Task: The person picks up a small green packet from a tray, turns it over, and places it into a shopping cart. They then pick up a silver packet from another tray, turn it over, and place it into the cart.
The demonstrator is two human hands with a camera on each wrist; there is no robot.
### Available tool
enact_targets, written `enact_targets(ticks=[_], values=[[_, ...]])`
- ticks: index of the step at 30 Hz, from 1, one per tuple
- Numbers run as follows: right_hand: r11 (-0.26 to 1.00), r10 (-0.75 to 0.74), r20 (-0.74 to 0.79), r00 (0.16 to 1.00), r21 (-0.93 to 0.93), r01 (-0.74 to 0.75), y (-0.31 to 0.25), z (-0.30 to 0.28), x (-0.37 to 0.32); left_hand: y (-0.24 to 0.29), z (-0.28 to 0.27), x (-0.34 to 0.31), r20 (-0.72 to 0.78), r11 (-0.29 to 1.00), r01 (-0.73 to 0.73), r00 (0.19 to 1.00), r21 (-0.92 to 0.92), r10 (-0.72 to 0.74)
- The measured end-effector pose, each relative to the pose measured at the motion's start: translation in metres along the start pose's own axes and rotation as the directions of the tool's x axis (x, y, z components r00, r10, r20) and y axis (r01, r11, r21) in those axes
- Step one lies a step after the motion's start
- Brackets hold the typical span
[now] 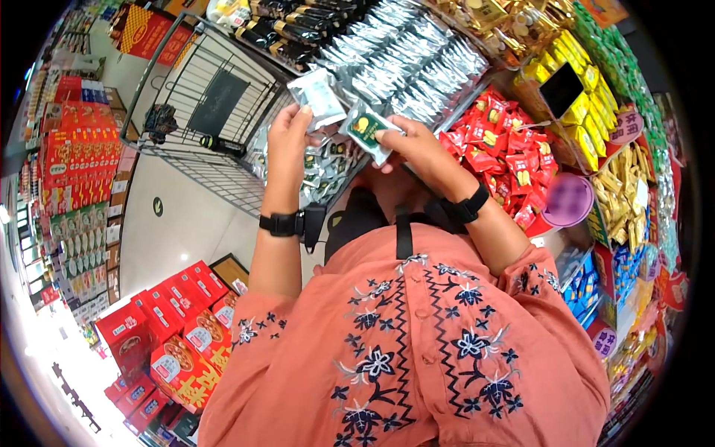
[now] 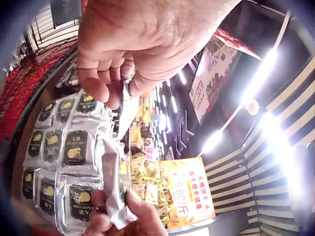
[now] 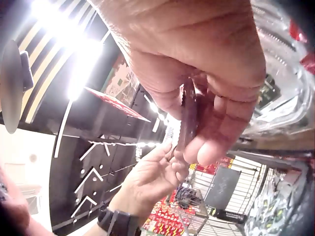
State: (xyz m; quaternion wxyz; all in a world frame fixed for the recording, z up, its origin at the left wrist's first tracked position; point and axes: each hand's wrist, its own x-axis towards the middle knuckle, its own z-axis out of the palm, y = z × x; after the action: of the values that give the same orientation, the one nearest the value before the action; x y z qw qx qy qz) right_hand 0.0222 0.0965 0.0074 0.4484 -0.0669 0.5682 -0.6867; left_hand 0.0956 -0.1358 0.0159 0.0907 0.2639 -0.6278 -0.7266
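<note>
Between thumb and fingers, my left hand pinches a silver snack packet, its pale side facing up. To the right of it, my right hand grips a second snack packet, which has a dark green label and a yellow picture. The two packets are close together, near the front edge of a display of silver packets. Seen from the left wrist, rows of similar packets with dark labels stand beside the hands. Loose silver and green packets lie below the hands.
A wire shopping cart stands at the left. Red snack packets are heaped on the right, with yellow packs beyond. Stacked red boxes stand at lower left. A yellow price sign rises behind the display.
</note>
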Motion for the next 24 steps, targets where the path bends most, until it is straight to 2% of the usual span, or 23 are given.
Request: enact_targets(ticks=[2, 4, 7, 8, 10, 12, 16, 18, 21, 22, 24], values=[[0.997, 0.035, -0.009, 0.999, -0.069, -0.035, 0.004, -0.014, -0.007, -0.007, 0.014, 0.026, 0.071, 1.000, -0.018, 0.997, -0.014, 0.019], [0.999, 0.032, -0.030, 0.999, -0.027, -0.033, 0.002, -0.021, -0.018, -0.002, 0.030, 0.043, 0.117, 0.998, -0.037, 0.992, -0.059, 0.044], [0.998, 0.012, -0.054, 0.998, 0.070, -0.008, 0.000, -0.033, -0.030, -0.003, 0.036, 0.054, 0.045, 0.954, -0.141, 0.990, 0.266, 0.134], [0.996, 0.006, -0.062, 0.998, 0.092, -0.001, 0.002, -0.037, -0.031, -0.008, 0.031, 0.054, 0.045, 0.938, -0.172, 0.985, 0.302, 0.166], [0.990, -0.007, -0.084, 0.996, 0.141, 0.019, 0.006, -0.045, -0.031, -0.003, 0.034, 0.036, 0.054, 0.954, -0.082, 0.996, 0.287, 0.069], [0.986, -0.022, -0.100, 0.995, 0.161, 0.037, 0.006, -0.048, -0.034, -0.007, 0.038, 0.018, 0.139, 0.972, -0.004, 0.990, 0.235, -0.029], [0.984, -0.026, -0.074, 0.997, 0.173, 0.038, 0.006, -0.052, -0.032, -0.010, 0.059, -0.013, 0.269, 0.979, 0.074, 0.955, 0.190, -0.124], [0.982, -0.023, -0.062, 0.998, 0.184, 0.034, 0.005, -0.052, -0.032, -0.015, 0.066, -0.019, 0.273, 0.985, 0.133, 0.949, 0.112, -0.159], [0.999, -0.008, -0.012, 1.000, 0.038, 0.008, 0.012, -0.058, -0.028, -0.025, 0.065, -0.024, 0.325, 0.983, 0.153, 0.929, 0.101, -0.178], [0.998, -0.002, -0.001, 1.000, -0.058, 0.002, 0.012, -0.058, -0.030, -0.030, 0.062, -0.026, 0.349, 0.982, 0.148, 0.920, 0.115, -0.179], [0.970, 0.014, 0.020, 1.000, -0.243, -0.009, 0.013, -0.058, -0.035, -0.046, 0.051, -0.031, 0.333, 0.962, 0.230, 0.904, 0.147, -0.267]])
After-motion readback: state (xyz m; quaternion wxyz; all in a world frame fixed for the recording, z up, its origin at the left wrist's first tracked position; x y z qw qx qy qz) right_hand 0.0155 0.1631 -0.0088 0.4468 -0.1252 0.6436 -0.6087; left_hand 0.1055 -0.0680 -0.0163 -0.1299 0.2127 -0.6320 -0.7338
